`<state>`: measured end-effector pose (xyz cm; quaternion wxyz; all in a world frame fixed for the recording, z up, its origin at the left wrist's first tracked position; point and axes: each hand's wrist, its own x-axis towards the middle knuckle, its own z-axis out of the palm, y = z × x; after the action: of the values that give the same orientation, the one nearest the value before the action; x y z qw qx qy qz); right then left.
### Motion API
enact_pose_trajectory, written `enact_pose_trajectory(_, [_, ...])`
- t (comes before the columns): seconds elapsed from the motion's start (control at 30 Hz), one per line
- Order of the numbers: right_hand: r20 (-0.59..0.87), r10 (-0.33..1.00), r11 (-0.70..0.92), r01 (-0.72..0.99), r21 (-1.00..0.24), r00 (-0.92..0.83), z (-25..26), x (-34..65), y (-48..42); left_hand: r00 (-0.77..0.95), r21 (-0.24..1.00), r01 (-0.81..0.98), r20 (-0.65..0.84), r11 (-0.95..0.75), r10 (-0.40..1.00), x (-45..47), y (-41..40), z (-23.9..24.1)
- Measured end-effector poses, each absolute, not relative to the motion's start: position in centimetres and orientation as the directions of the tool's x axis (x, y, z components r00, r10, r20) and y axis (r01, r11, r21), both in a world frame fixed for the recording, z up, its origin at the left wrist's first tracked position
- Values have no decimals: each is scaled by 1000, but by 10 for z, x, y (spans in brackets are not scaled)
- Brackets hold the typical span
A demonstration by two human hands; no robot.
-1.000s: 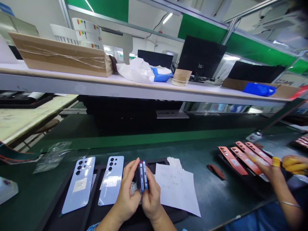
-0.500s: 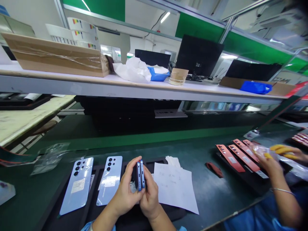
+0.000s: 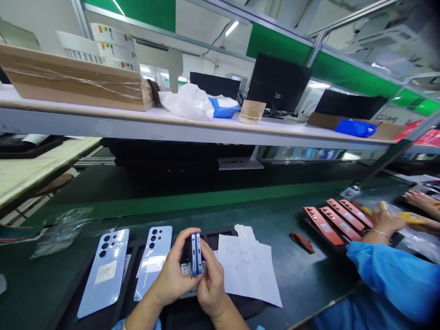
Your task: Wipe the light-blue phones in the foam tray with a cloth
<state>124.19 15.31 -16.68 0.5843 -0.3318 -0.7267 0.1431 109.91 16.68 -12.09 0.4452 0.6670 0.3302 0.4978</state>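
Two blue-edged smartphones [image 3: 196, 253] stand upright face to face between my hands, their port ends toward me. My left hand [image 3: 174, 274] is closed round the left side of the pair. From the right, my right hand [image 3: 212, 280] grips the other side, fingertips at the far edge. The screens and backs are mostly hidden. Beneath the hands a black tray [image 3: 129, 279] holds a light blue phone [image 3: 105, 272] with a white label and a second light blue phone [image 3: 154, 256]. A small silvery item with print [image 3: 189, 292] shows partly under my hands.
A handwritten paper sheet [image 3: 249, 270] lies right of my hands, with a brown cloth scrap [image 3: 302, 242] beyond. Further right, a co-worker's hand [image 3: 383, 224] is over a tray of red phones [image 3: 323, 225]. Clear plastic [image 3: 62, 231] lies left. A shelf edge [image 3: 172, 130] crosses ahead.
My hands still hold the pair of phones, now turned slightly so both edges line up more squarely. The view has shifted a little. The co-worker's arm has reached further over the tray.
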Motion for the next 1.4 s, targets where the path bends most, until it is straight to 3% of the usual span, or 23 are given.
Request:
enact_pose_trajectory(0.87, [733, 679, 697, 346, -628, -40, -167, 1242, 153, 297, 914, 4, 386, -406, 873, 1093, 164, -123])
enact_pose_trajectory(1.27, [632, 773, 590, 300, -750, 60, -155, 1242, 148, 296, 911, 1, 394, -413, 870, 1088, 168, -134])
enact_pose_trajectory(1.4, [599, 778, 472, 455, -755, 189, -143, 1281, 140, 288, 908, 38, 390, -418, 875, 1087, 173, -139])
